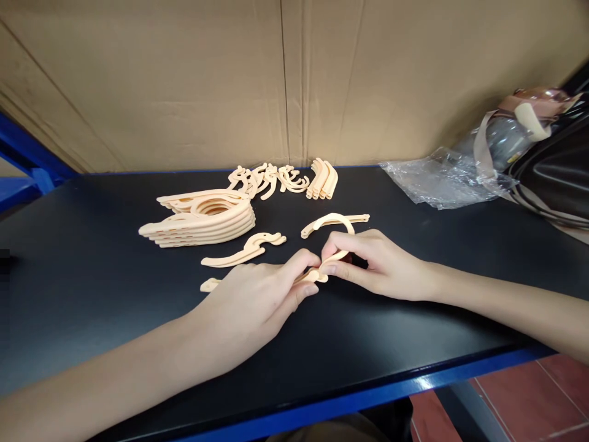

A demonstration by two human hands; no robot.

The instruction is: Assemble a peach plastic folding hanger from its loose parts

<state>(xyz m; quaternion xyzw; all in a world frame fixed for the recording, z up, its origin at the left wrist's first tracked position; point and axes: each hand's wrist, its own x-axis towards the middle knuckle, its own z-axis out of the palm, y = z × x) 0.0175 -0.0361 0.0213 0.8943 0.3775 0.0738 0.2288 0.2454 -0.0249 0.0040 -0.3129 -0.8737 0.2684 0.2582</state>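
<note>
My left hand is closed around a cream plastic hanger arm, whose far end sticks out to the left past the knuckles. Between thumb and fingers, my right hand pinches a curved cream hanger hook. The hook's lower end meets the arm between my two hands; my fingertips partly cover the joint. Just beyond my left hand lies a wavy hanger arm piece. Behind the hook rests a straight-looking hanger arm.
A stack of folded cream hangers stands left of centre. Farther back are a heap of loose hooks and several curved arms. Clear plastic wrap, a strapped bottle and a dark bag sit right. Cardboard backs the black table.
</note>
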